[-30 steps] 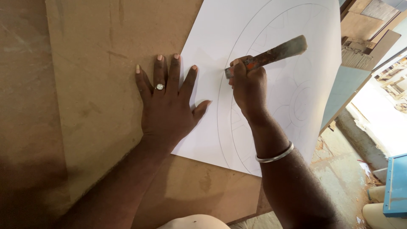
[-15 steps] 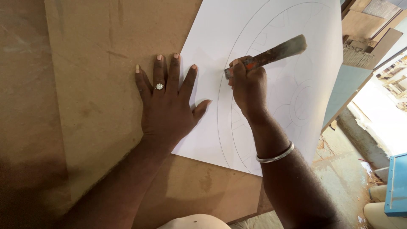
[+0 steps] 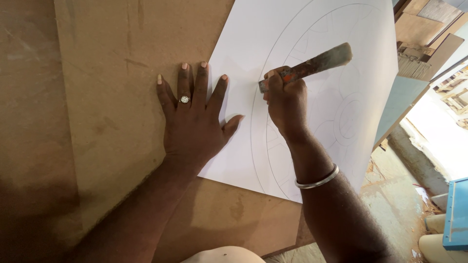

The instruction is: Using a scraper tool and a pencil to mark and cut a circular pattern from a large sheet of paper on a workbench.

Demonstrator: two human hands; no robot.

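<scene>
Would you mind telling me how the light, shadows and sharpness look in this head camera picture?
Head view: the right edge is blown out by daylight; the left hand and right hand are sharp, as are the pencil lines on the white sheet; deep shadow darkens the brown board at lower left; the worn tool shows no motion blur.

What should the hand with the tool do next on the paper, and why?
Probably press the tool down along the nearest curved pencil line and ease it a little further. The right hand grips it in a fist with its lower end right at that line on the white paper, and the left hand lies flat across the paper's edge and the brown board, holding the sheet.
</scene>
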